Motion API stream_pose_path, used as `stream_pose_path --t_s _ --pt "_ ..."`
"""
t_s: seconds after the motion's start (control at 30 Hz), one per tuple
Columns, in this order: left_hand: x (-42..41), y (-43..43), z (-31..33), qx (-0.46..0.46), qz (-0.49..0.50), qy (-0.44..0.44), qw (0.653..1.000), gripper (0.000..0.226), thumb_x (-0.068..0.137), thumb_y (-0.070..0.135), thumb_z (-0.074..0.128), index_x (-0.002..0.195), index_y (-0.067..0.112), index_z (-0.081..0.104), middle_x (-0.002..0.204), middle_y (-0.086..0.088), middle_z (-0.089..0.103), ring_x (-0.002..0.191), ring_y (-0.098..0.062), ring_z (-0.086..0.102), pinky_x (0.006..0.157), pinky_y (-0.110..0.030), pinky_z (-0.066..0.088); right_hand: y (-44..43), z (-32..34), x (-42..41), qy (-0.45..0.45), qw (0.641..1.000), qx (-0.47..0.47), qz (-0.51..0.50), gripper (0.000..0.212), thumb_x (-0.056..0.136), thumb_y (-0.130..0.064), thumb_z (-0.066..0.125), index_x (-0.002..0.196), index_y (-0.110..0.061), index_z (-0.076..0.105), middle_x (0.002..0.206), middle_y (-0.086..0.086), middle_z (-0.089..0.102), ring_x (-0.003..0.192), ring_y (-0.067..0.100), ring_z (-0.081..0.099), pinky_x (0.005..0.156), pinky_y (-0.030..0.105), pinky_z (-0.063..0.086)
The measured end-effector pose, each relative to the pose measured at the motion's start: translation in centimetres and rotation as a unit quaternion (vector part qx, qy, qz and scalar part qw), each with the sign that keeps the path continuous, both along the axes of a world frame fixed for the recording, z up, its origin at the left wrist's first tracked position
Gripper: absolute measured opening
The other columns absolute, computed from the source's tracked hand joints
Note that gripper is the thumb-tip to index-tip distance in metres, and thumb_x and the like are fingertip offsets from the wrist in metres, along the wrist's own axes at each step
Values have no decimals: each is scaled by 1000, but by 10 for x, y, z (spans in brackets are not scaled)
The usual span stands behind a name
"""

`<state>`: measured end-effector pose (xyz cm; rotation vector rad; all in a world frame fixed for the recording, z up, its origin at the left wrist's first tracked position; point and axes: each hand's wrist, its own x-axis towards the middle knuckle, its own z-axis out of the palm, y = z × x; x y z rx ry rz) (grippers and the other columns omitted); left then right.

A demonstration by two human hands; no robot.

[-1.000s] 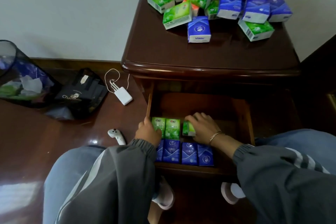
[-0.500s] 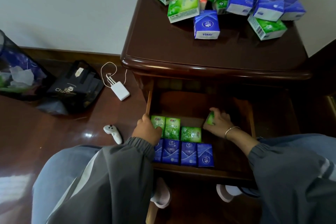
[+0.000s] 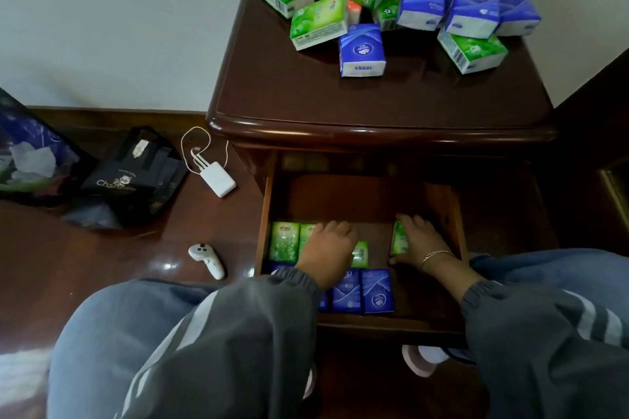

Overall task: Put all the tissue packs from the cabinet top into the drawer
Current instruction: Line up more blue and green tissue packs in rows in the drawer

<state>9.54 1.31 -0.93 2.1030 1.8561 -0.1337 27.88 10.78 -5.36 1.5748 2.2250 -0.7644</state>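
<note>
Left hand (image 3: 326, 250): palm down, fingers loosely spread and pointing far, lying flat on the row of green packs (image 3: 284, 241) without curling round any; its forearm enters from the near left in a grey left sleeve (image 3: 238, 333) bunched at the wrist. Right hand (image 3: 423, 243): back upward, right of the left hand and apart from it, fingers curved over the far end of an upright green pack (image 3: 399, 241), thumb at its near corner, gripping it. Right wrist bare with a thin bracelet (image 3: 437, 253); right sleeve (image 3: 544, 333) sits further up the forearm.
</note>
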Motion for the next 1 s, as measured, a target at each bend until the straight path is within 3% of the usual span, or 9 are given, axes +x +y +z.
stream_pose_path --t_s 0.13,0.23,0.37,0.43,0.6,0.8,0.87,1.0 --pt "14 19 -28 -73 -20 60 995 52 90 26 59 138 18 41 138 -9 47 128 -28 41 103 -42 28 4 0 10 22 999 -32 -4 111 65 -35 83 149 -17 13 153 12 17 141 33 15 116 39 22" --pt "15 29 -38 -89 -67 76 991 58 90 23 58 142 28 33 141 -6 45 128 -27 42 105 -46 24 10 1 13 36 998 -33 -34 92 75 -26 76 147 -15 21 149 15 23 135 35 28 110 35 29" --pt "10 42 -41 -75 -134 102 983 52 89 31 59 138 30 40 140 -4 45 128 -26 40 105 -50 20 8 -2 14 22 999 10 -23 63 82 -12 66 138 -11 36 137 16 35 121 36 44 99 34 39" --pt "9 47 -41 -53 -117 122 984 48 90 39 56 134 26 43 135 -5 47 124 -26 42 103 -47 22 7 -4 14 24 999 18 -26 60 82 -9 65 135 -11 38 135 16 36 120 35 45 98 34 40" --pt "11 44 -46 -3 44 135 990 47 93 51 44 125 16 50 127 -5 50 119 -25 43 101 -43 26 5 -6 11 37 997 41 -61 60 82 -12 65 137 -13 39 132 16 37 115 36 48 94 35 42" --pt "7 27 -46 21 94 139 986 40 98 28 39 137 20 38 139 -5 42 131 -28 33 106 -47 23 -1 -5 -4 117 990 30 -68 62 84 -16 66 140 -15 40 130 16 44 117 33 49 97 34 41" --pt "3 24 -44 13 60 125 990 47 97 21 38 144 23 32 140 -3 42 132 -27 33 106 -48 22 -5 -5 -12 138 989 19 -38 62 84 -16 65 141 -14 39 136 13 42 122 30 45 101 33 37" --pt "-2 18 -40 -1 16 127 992 46 98 18 36 143 24 36 138 0 47 130 -24 34 106 -49 20 -16 -6 -24 163 986 -8 40 62 84 -15 66 140 -12 39 147 9 36 133 25 37 107 25 25"
